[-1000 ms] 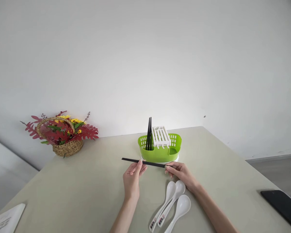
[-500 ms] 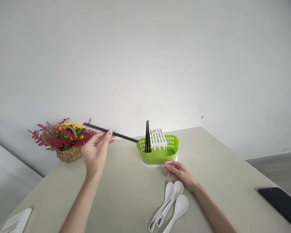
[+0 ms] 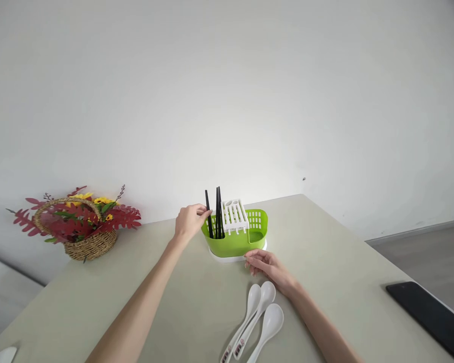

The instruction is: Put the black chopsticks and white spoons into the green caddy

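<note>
A green slotted utensil holder (image 3: pixel 236 241) with a white insert (image 3: pixel 234 217) stands on a white base near the table's far edge. Three black chopsticks (image 3: pixel 216 214) stand upright in its left compartment. My left hand (image 3: pixel 189 220) is at the holder's left rim, fingers pinched on the leftmost chopstick (image 3: pixel 209 214), which leans slightly. My right hand (image 3: pixel 267 265) rests on the table just in front of the holder, fingers curled and touching its white base. Three white spoons (image 3: pixel 255 320) lie on the table below my right hand.
A wicker basket of red and yellow artificial flowers (image 3: pixel 77 224) sits at the far left of the beige table (image 3: pixel 181 307). A black phone (image 3: pixel 429 315) lies at the right edge. A white paper corner (image 3: pixel 0 355) shows at the lower left. A white wall stands behind.
My left hand carried the black chopstick from a level hold up and left, then stood it upright in the holder's left compartment. My right hand let go of it and stayed by the base.
</note>
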Motion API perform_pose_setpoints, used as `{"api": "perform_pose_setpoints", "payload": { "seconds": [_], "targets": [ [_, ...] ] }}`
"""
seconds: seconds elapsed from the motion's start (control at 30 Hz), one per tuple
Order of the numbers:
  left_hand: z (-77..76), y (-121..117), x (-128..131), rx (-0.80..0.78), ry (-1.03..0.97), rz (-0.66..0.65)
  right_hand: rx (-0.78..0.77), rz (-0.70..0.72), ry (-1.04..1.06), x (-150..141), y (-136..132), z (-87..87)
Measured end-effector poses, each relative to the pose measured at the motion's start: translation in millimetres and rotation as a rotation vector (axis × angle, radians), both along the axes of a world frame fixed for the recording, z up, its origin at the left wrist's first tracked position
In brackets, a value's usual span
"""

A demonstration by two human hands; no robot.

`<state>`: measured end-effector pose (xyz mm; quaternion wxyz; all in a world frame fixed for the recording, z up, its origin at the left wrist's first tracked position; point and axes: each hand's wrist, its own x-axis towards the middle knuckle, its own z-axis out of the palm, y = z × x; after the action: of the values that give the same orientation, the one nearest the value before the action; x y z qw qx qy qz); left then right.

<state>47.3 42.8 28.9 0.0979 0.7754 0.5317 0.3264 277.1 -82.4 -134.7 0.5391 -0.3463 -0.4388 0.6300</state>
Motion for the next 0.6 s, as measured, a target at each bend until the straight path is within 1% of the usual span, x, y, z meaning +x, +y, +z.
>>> {"api": "perform_pose_setpoints", "payload": {
  "seconds": [0.17, 0.37, 0.47, 0.53, 0.6],
  "targets": [
    [-17.1, 10.2, 3.4, -0.009, 0.005, 0.013, -0.002, 0.009, 0.010, 0.2, 1.7, -0.1],
    [-35.2, 21.1, 1.7, 0.100, -0.019, -0.004, -0.003, 0.013, 0.012, 1.1, 1.1, -0.3],
    [-44.5, 15.5, -3.4, 0.159, -0.079, 0.028, -0.002, 0.014, 0.016, 1.3, 0.3, -0.1],
    [-52.2, 6.1, -7.9, 0.203, -0.131, 0.063, -0.006, 0.011, 0.018, 1.5, -0.1, -0.6],
    [-62.8, -7.0, -12.5, 0.246, -0.238, 0.120, -0.009, 0.007, 0.020, 1.7, -0.3, -1.6]
  ]
}}
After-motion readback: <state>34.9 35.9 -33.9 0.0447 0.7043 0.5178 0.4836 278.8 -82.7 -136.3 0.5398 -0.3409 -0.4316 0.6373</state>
